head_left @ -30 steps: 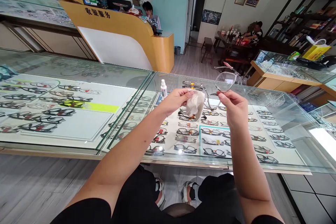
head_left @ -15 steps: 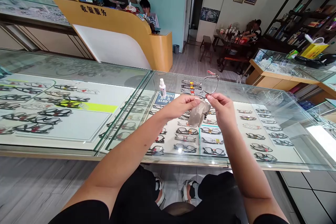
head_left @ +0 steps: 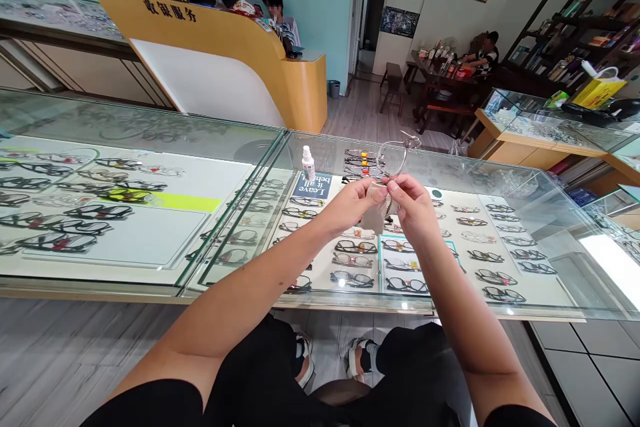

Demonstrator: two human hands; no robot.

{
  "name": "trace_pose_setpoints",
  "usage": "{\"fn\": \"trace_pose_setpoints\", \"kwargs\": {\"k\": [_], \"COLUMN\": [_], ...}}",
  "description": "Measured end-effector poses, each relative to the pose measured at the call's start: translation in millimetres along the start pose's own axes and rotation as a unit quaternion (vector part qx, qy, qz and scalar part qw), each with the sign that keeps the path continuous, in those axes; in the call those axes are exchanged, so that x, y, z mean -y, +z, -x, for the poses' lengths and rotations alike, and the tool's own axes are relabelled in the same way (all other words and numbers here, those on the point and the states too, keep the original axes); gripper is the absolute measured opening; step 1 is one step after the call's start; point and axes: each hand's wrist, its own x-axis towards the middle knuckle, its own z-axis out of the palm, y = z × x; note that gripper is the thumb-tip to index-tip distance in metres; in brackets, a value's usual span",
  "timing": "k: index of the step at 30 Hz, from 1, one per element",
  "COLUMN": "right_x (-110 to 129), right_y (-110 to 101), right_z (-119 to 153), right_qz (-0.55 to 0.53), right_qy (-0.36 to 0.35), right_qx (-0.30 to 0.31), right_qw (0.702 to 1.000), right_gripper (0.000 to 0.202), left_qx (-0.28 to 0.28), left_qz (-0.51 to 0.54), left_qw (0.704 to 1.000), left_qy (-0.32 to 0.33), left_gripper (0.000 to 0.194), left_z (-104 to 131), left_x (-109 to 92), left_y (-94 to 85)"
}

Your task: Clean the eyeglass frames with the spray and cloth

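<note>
the left hand (head_left: 355,203) pinches a pale cleaning cloth (head_left: 374,217) against a pair of clear-framed glasses (head_left: 393,160), while the right hand (head_left: 413,207) grips the frame between thumb and fingertips, both raised over the glass display counter (head_left: 500,180). this looks like the wiping step, cloth on a lens. the next move likely calls for a light rub with the frame held steady. a small spray bottle (head_left: 308,163) stands near on the counter, beside stacked frames (head_left: 361,161).
</note>
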Motion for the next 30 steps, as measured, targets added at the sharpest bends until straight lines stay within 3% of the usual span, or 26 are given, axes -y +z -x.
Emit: {"fn": "trace_pose_setpoints", "kwargs": {"k": [10,21,30], "right_x": [-2.2,-0.9,-1.7], "right_y": [-4.9,5.6,-7.2], "right_z": [-4.2,-0.2,-7.4], "right_qz": [-0.019,-0.059,-0.120], "right_qy": [0.014,0.029,0.052], "right_qx": [-0.014,-0.001,-0.007], "right_qw": [1.000,0.998,0.991], "right_gripper": [0.038,0.044,0.036], "left_qx": [0.071,-0.013,0.114], "left_qz": [0.020,-0.012,-0.003], "left_qw": [0.997,0.998,0.993], "left_qy": [0.007,0.064,0.038], "left_gripper": [0.064,0.061,0.056], "left_z": [1.1,-0.7,-1.8], "left_x": [0.0,4.3,-6.7], "left_y": [-0.2,7.0,-8.5]}}
